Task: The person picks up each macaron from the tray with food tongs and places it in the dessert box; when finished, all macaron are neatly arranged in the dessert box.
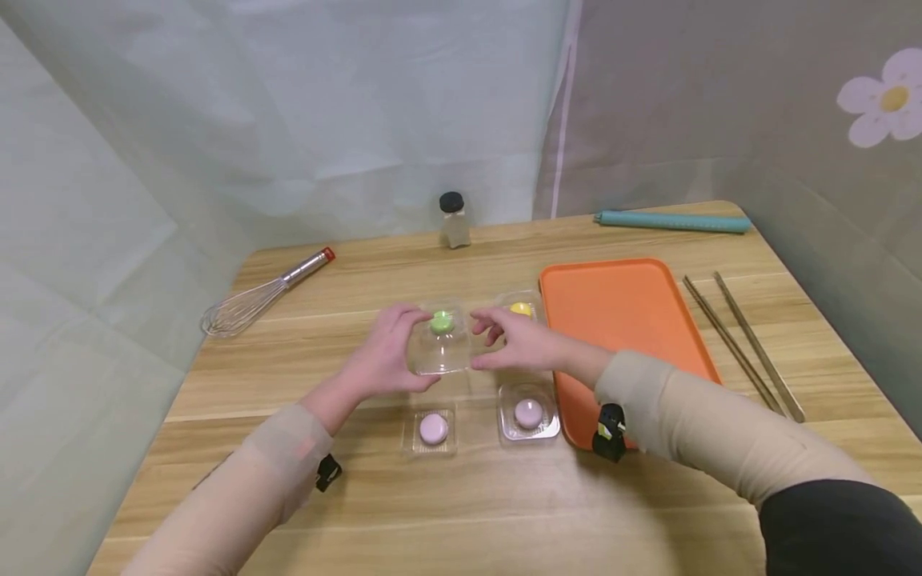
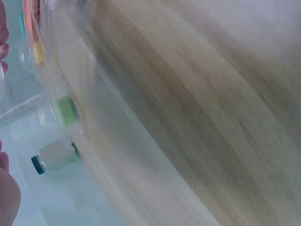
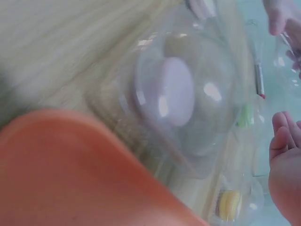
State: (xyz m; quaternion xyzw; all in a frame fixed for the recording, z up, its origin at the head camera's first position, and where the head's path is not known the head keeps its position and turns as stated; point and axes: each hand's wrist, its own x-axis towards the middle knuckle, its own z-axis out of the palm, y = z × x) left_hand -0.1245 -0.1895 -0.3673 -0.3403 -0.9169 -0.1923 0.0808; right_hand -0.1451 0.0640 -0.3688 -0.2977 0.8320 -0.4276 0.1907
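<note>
My left hand (image 1: 385, 356) holds a clear plastic lid (image 1: 441, 360) at its left edge, raised above the table. My right hand (image 1: 520, 342) hovers by the lid's right side, thumb and fingers spread apart with nothing gripped between them. Through and behind the lid shows a green macaron (image 1: 442, 322) in a clear box. Nearer me, a lilac macaron (image 1: 434, 430) sits on an uncovered clear base (image 1: 450, 450). Beside it, another lilac macaron (image 3: 176, 92) lies under a domed clear cover (image 3: 211, 113). A yellow macaron (image 3: 229, 205) in its clear box is partly hidden behind my right hand.
An orange tray (image 1: 612, 296) lies under my right forearm. Two metal sticks (image 1: 756, 344) are right of it, and a teal rod (image 1: 673, 222) lies at the back edge. A black-capped bottle (image 1: 454, 224) stands at the back; a whisk (image 1: 266, 294) lies left.
</note>
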